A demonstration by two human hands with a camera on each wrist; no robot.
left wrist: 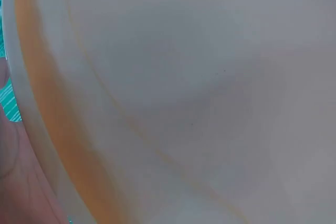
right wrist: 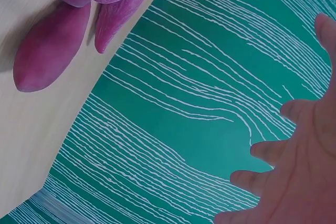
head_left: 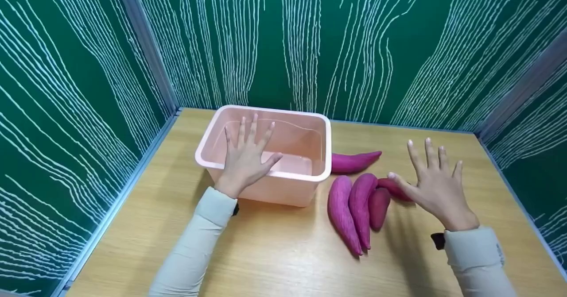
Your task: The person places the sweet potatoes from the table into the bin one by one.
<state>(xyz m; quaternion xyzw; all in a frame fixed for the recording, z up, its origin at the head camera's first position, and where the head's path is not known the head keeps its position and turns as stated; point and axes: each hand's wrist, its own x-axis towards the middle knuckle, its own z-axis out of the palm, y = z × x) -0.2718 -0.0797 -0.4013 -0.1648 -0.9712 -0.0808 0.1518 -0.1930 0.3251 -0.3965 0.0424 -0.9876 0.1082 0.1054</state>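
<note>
The left hand (head_left: 248, 160) is held with fingers straight and spread, seen across the near rim of the pink tub (head_left: 274, 186); contact cannot be told. The right hand (head_left: 438, 193) is likewise spread, near four clustered purple sweet potatoes (head_left: 343, 213) laid on the tabletop (head_left: 266, 252) right of the tub. Farther back, a fifth sweet potato (head_left: 356, 162) is partly hidden by the tub.

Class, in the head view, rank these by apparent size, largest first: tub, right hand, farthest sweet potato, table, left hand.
1. Table
2. Tub
3. Left hand and right hand: too alike to rank
4. Farthest sweet potato, partly hidden by the tub
</note>
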